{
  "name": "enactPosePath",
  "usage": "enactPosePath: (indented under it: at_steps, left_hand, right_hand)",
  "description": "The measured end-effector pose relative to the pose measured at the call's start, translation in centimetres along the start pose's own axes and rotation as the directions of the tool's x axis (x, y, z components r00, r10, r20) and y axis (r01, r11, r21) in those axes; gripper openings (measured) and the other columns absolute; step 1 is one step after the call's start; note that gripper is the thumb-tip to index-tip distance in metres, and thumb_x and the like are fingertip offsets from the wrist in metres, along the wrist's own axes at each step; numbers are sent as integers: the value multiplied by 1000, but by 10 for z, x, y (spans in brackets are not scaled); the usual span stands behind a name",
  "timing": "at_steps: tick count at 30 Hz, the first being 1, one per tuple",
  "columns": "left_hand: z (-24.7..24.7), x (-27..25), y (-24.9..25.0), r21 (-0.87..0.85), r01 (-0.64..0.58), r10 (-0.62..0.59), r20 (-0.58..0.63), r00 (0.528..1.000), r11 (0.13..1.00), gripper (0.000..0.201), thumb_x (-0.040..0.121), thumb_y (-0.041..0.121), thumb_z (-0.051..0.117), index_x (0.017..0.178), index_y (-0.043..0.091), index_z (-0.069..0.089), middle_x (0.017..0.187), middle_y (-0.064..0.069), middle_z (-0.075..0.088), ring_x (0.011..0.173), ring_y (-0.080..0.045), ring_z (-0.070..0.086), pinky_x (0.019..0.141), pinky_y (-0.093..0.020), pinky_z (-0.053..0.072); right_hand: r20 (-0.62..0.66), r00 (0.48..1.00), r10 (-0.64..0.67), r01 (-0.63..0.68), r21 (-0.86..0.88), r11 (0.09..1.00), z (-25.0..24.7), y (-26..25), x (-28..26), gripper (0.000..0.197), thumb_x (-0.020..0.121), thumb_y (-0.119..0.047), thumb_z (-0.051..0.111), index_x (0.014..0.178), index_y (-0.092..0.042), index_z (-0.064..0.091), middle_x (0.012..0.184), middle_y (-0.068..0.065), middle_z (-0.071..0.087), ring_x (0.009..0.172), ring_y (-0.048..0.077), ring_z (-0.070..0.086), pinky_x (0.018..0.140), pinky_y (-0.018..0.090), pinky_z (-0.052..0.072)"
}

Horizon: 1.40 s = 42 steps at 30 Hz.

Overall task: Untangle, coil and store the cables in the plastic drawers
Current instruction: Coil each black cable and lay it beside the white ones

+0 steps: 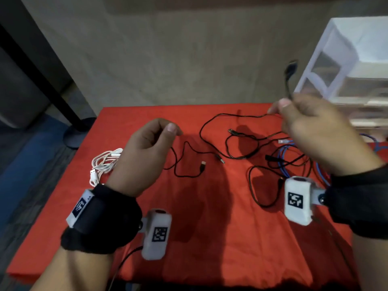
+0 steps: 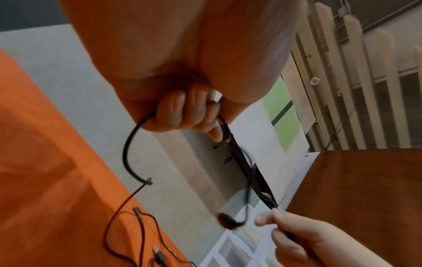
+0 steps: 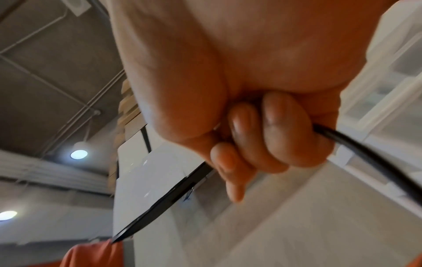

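Note:
A black cable is held up over the red table by both hands. My right hand is raised at the right and grips it, with the plug end sticking up above the fist. In the right wrist view its fingers curl round the cable. My left hand is raised left of centre, fingers curled round the same cable, whose tail drops to the table. The clear plastic drawers stand at the far right.
Several loose black cables lie across the middle of the table. A bundled white cable lies at the left edge and a blue cable under my right wrist. A dark post with a round base stands beyond the left corner.

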<state>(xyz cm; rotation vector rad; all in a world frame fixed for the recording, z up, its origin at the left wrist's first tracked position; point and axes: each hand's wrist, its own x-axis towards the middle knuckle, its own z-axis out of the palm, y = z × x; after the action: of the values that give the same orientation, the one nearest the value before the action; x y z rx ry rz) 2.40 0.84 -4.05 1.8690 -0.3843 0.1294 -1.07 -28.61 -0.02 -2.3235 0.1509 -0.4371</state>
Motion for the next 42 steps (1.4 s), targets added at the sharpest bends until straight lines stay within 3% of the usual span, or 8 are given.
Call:
enactPosePath:
  at_steps: [6, 16, 20, 26, 29, 32, 35, 42]
  left_hand:
    - [5, -6, 13, 401, -182, 183, 37, 982, 898, 33, 101, 40, 57, 130, 25, 65, 148, -2, 48, 140, -3, 40, 111, -8, 26]
    - [36, -29, 18, 459, -322, 189, 312, 931, 828, 25, 106, 35, 38, 106, 24, 60, 79, 16, 64, 74, -11, 61, 68, -36, 50]
    - [16, -19, 28, -221, 120, -65, 242, 968, 968, 26, 106, 28, 44, 86, 19, 58, 53, 15, 39, 46, -2, 32, 46, -19, 29]
    - [-2, -5, 47, -877, 256, -110, 231, 967, 406, 28, 109, 26, 30, 92, 21, 51, 102, 2, 73, 77, -2, 68, 70, -20, 58]
    - [11, -5, 37, -838, 123, -102, 81, 991, 532, 27, 111, 25, 32, 92, 18, 50, 142, -16, 60, 129, -22, 60, 106, -41, 51]
    - [18, -10, 18, -253, -153, 124, -128, 984, 955, 22, 109, 25, 38, 98, 17, 55, 125, -2, 67, 121, -12, 63, 106, -47, 49]
    - [19, -18, 9, 252, -255, 254, 35, 967, 934, 22, 108, 27, 40, 109, 18, 61, 107, 7, 72, 98, -7, 68, 86, -35, 53]
    - [20, -23, 30, -304, 136, -22, 353, 935, 943, 36, 102, 23, 40, 99, 3, 70, 71, 2, 54, 64, -12, 44, 63, -23, 35]
  right_hand:
    - [361, 926, -110, 230, -309, 923, 29, -10, -16, 24, 102, -37, 50, 95, -23, 68, 73, -5, 66, 78, 18, 62, 71, 35, 50]
    - [356, 893, -274, 370, -237, 898, 39, -47, -37, 27, 93, -49, 55, 82, -25, 63, 60, -7, 57, 60, 13, 55, 58, 37, 47]
    - [290, 929, -228, 200, 121, 972, 17, -30, -18, 17, 95, -31, 68, 84, -18, 64, 64, 4, 60, 57, 10, 45, 61, 36, 39]
    - [350, 896, -273, 275, 45, 960, 42, -26, -26, 24, 103, -33, 56, 87, -17, 63, 69, -2, 60, 66, 6, 55, 66, 38, 44]
    - [493, 810, -317, 372, -15, 928, 70, -47, -49, 27, 101, -40, 46, 89, -18, 57, 74, -2, 62, 74, 18, 61, 71, 44, 47]
    - [546, 761, -351, 440, -36, 897, 71, -60, -58, 18, 100, -30, 52, 86, -19, 52, 68, -4, 55, 70, 18, 55, 63, 34, 37]
    - [438, 797, -416, 436, 60, 898, 51, -64, -53, 9, 95, -19, 60, 87, -22, 63, 66, -10, 57, 65, 5, 54, 59, 16, 35]
    - [184, 922, -340, 245, 404, 881, 46, -48, -33, 11, 87, -33, 72, 96, -29, 67, 81, -2, 68, 61, 41, 56, 58, 57, 47]
